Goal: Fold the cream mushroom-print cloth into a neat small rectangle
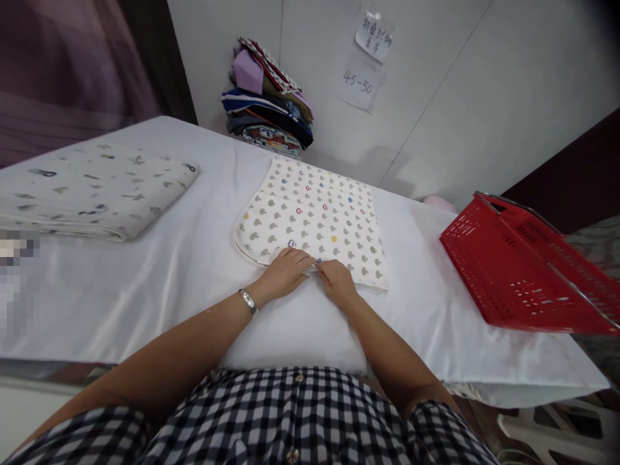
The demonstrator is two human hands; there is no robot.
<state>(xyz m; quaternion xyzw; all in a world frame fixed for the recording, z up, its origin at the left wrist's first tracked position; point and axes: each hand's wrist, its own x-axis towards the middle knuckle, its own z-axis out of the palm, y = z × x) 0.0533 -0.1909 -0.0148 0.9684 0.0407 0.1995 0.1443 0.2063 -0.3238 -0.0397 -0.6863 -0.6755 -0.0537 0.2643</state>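
Observation:
A folded cream cloth (314,216) printed with small grey and coloured mushrooms lies flat in the middle of the white-covered table (194,271). My left hand (285,272), with a silver watch on the wrist, rests on the cloth's near edge, fingers curled onto the fabric. My right hand (338,282) sits right beside it, fingertips pinching the same near edge. The two hands touch each other at the middle of that edge.
A larger folded patterned cloth (92,187) lies at the left. A stack of folded colourful fabrics (268,103) leans on the back wall, below paper notes (361,81). A red plastic basket (523,265) sits tilted at the right edge of the table.

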